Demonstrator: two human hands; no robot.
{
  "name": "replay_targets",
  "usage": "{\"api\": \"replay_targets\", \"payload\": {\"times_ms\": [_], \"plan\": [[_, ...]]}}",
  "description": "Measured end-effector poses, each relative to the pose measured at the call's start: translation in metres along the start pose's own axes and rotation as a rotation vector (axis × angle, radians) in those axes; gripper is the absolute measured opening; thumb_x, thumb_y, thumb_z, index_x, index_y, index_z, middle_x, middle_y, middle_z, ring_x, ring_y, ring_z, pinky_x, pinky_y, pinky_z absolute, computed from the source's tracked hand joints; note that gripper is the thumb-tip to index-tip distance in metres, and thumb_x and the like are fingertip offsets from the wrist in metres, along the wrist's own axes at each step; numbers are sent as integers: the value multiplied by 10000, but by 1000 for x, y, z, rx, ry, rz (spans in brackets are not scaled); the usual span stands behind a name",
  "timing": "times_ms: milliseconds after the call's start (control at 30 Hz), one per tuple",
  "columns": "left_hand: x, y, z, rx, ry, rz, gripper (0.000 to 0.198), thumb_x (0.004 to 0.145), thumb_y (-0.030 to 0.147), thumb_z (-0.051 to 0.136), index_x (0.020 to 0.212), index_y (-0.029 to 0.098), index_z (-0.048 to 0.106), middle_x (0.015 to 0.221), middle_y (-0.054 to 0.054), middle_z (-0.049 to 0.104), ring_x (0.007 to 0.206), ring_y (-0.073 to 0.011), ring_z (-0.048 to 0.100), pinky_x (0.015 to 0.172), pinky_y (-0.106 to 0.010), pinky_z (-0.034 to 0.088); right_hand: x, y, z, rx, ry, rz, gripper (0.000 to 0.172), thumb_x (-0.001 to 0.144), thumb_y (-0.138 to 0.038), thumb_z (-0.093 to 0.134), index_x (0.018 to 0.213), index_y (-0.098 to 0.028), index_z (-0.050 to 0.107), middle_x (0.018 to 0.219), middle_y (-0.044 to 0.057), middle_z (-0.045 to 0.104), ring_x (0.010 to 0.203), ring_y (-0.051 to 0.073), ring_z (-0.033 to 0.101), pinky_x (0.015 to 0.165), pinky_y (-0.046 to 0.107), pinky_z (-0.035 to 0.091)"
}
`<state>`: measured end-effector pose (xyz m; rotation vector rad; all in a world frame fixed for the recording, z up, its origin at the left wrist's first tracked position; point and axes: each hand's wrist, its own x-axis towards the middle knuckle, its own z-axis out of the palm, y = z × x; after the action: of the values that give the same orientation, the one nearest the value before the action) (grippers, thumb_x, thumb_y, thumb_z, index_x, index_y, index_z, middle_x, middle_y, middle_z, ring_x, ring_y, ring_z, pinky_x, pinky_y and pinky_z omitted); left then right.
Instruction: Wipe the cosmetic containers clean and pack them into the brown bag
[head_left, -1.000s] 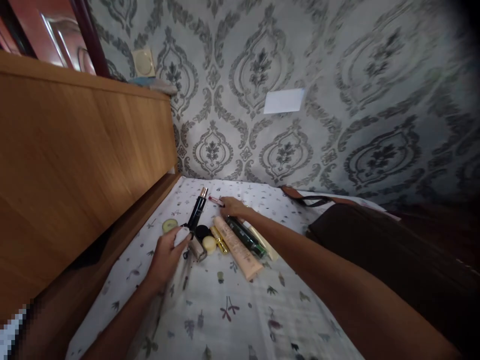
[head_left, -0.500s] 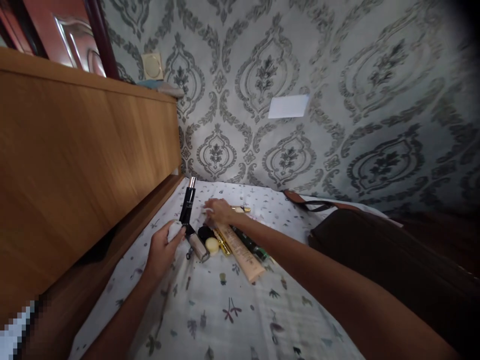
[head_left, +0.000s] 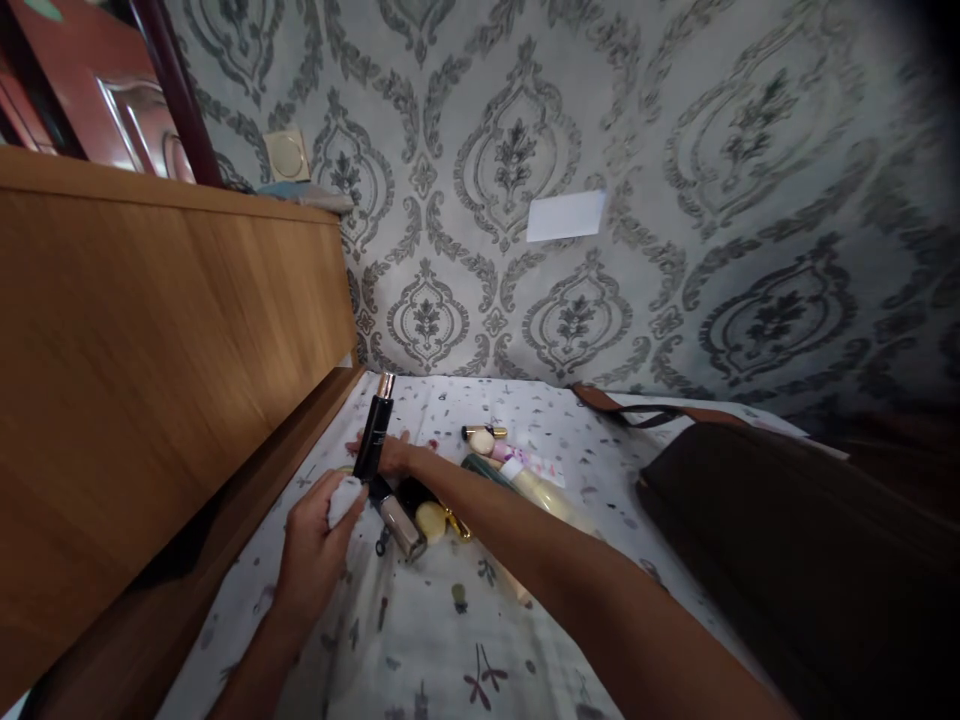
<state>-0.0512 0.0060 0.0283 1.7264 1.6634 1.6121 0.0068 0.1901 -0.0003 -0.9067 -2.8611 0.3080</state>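
Observation:
My left hand (head_left: 319, 545) is closed round a small white wad (head_left: 345, 502) that looks like tissue or cloth. Just above its fingertips rises a black bottle (head_left: 375, 435) with a rose-gold cap, tilted slightly; whether my fingers touch its base I cannot tell. My right hand (head_left: 394, 455) reaches behind this bottle, which hides most of its fingers; some fingertips show on the left. Beside my left hand lie a clear bottle of beige liquid (head_left: 403, 528), a round yellow jar (head_left: 431, 521) and a gold tube (head_left: 457, 526). My right forearm covers part of this group.
Beyond the forearm lie a black-and-gold tube (head_left: 486, 432), a round cream-coloured item (head_left: 481, 443), a green bottle (head_left: 484, 468) and a pale yellow bottle (head_left: 544, 490). A dark bag (head_left: 720, 540) rests on the right of the printed sheet (head_left: 420, 640). A wooden cabinet (head_left: 180, 330) borders the left.
My right hand has moved left, from over the cosmetics to behind the black bottle. The peach tube is now mostly covered by my forearm. My left hand keeps the white wad. The view has shifted slightly.

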Motion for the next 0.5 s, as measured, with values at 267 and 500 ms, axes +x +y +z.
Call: {"api": "replay_targets", "payload": {"times_ms": [267, 500], "plan": [[-1, -8, 2, 74, -10, 16, 301, 861, 454, 548, 690, 207, 568, 673, 2, 560, 641, -166, 516, 603, -246, 411, -25, 33, -5, -125, 14, 306, 352, 947, -340, 610, 1252, -166, 583, 1293, 106, 584, 1127, 253, 600, 944, 482, 518], [2, -9, 8, 66, -33, 37, 314, 849, 460, 571, 662, 210, 543, 665, 6, 554, 632, -165, 522, 597, -244, 417, -20, 57, -6, -71, 63, 302, 334, 957, -349, 594, 1237, -167, 591, 1249, 94, 606, 1058, 233, 627, 889, 437, 549]]}}
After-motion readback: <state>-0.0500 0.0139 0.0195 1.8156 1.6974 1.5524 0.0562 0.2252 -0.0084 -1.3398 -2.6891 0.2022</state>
